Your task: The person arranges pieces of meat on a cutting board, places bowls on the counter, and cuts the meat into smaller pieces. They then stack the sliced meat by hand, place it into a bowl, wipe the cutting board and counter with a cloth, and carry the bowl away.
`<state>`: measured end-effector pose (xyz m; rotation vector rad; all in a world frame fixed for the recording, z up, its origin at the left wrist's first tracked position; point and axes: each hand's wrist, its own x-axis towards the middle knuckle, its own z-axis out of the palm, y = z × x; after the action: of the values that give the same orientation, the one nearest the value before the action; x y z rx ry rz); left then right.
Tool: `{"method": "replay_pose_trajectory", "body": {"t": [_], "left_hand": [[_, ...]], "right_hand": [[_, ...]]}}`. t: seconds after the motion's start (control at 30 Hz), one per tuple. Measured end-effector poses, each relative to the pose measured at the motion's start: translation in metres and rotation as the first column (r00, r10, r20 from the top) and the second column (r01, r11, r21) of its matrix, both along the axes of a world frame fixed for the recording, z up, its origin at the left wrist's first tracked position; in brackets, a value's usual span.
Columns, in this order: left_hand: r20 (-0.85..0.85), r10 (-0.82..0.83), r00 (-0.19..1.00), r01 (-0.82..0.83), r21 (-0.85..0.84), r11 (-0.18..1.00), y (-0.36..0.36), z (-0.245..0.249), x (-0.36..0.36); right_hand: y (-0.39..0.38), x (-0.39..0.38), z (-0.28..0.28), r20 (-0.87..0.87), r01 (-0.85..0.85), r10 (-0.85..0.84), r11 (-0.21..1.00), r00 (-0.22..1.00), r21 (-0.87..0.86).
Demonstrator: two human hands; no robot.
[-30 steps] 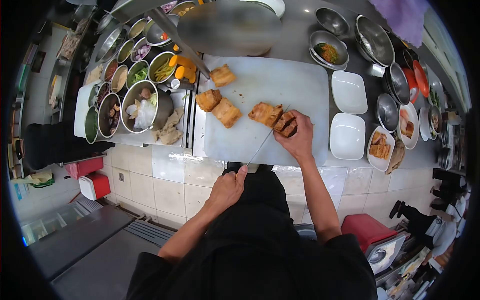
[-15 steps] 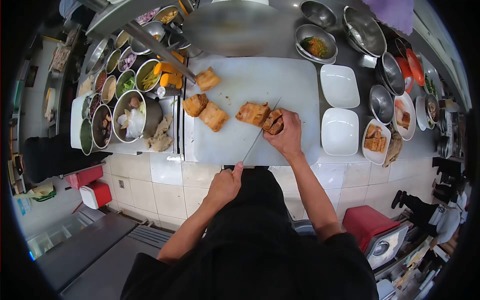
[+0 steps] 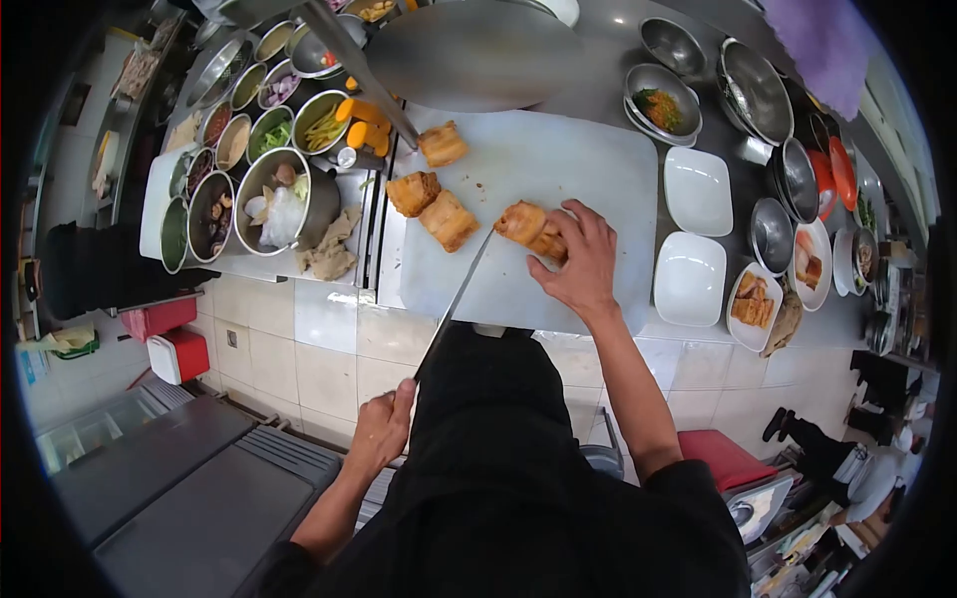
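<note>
My left hand [image 3: 383,429] is closed around the handle of a long knife [image 3: 449,311]. The blade slants up over the front edge of the white cutting board [image 3: 558,149], its tip beside the left end of a browned block of meat that looks like roast pork belly [image 3: 520,223]. My right hand [image 3: 588,261] grips that block's right end, thumb on the near side and fingers over the far side, hiding part of it. Left on the board lie further pork pieces: one at the back [image 3: 443,145], two touching each other [image 3: 413,193].
Two white square dishes [image 3: 690,279] stand right of the board; a white dish [image 3: 755,309] beyond holds cut meat. Metal bowls [image 3: 663,105] sit behind them. Left are several ingredient containers [image 3: 284,214] and a slanting metal post [image 3: 364,70]. A person [image 3: 847,458] is at far right.
The knife has come out of the meat, drawn back toward my body and leftward with my left hand. My right hand's fingers have spread wider over the block. The whole view has shifted slightly.
</note>
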<state>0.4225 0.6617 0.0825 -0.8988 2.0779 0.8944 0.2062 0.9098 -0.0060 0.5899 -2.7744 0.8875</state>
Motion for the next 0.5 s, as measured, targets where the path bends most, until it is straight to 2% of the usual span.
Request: {"method": "replay_pose_trajectory", "body": {"t": [0.07, 0.1, 0.17, 0.2, 0.27, 0.5], "left_hand": [[-0.113, 0.011, 0.994, -0.006, 0.043, 0.999, 0.009, -0.013, -0.014], [-0.112, 0.026, 0.993, -0.020, 0.052, 0.998, 0.015, -0.014, -0.023], [-0.188, -0.027, 0.982, 0.052, 0.129, 0.990, 0.028, -0.014, -0.040], [-0.188, -0.011, 0.982, 0.036, 0.135, 0.990, 0.033, -0.017, -0.048], [-0.202, -0.146, 0.969, 0.167, 0.092, 0.982, 0.040, -0.022, -0.064], [-0.216, -0.233, 0.948, 0.245, 0.032, 0.969, 0.036, -0.033, -0.083]], "right_hand": [[0.006, 0.003, -0.007, 0.002, 0.047, -0.047, 0.995, 0.999, -0.091], [0.007, 0.004, -0.009, 0.003, 0.033, -0.032, 0.996, 0.999, -0.082], [0.007, 0.005, -0.013, -0.010, 0.044, -0.046, 0.983, 0.999, -0.180], [0.006, 0.005, -0.014, -0.009, 0.028, -0.030, 0.984, 0.999, -0.175], [0.005, 0.004, -0.016, -0.018, 0.048, -0.052, 0.983, 0.999, -0.177], [-0.006, 0.001, 0.000, 0.080, 0.090, -0.085, 0.994, 0.993, -0.062]]}}
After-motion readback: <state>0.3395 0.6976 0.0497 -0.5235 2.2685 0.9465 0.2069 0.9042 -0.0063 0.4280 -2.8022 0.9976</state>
